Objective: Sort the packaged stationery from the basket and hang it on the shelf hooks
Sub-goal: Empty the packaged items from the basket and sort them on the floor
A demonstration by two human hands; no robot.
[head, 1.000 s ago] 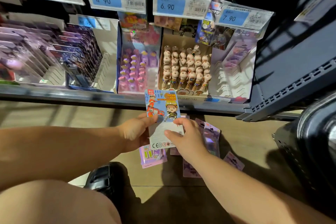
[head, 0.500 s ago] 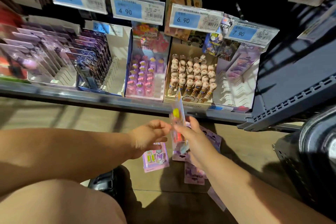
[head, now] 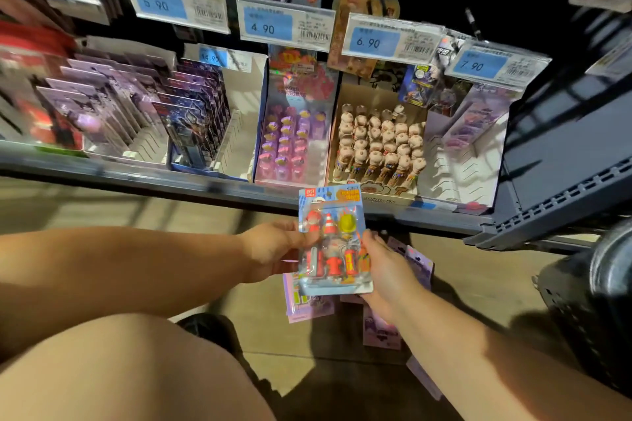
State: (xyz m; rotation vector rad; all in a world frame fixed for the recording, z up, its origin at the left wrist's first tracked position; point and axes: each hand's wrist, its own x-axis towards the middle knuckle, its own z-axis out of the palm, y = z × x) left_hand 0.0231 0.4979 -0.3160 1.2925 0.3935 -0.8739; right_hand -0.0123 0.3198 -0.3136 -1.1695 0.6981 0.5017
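Note:
I hold a blue blister pack of firefighter erasers (head: 333, 243) upright between both hands, its clear front facing me, just below the shelf's front edge. My left hand (head: 273, 249) pinches its left edge and my right hand (head: 386, 270) grips its right edge. Purple stationery packs (head: 307, 304) lie on the floor beneath the hands, partly hidden. A dark basket (head: 591, 304) stands at the right edge. Hanging packs and price tags (head: 284, 24) fill the dark row above the shelf; the hooks themselves are hard to make out.
The grey shelf (head: 136, 178) carries display boxes: purple card packs (head: 102, 113), dark card packs (head: 195, 120), pink erasers (head: 290, 143), figure-topped pens (head: 379, 143) and a nearly empty white box (head: 461, 164). My bare knee (head: 119, 369) and a black shoe (head: 212, 331) are at the lower left.
The pack was turned over between my hands: first its printed back faced me, then it was edge-on, now its clear front does. The view has tilted up toward the shelf.

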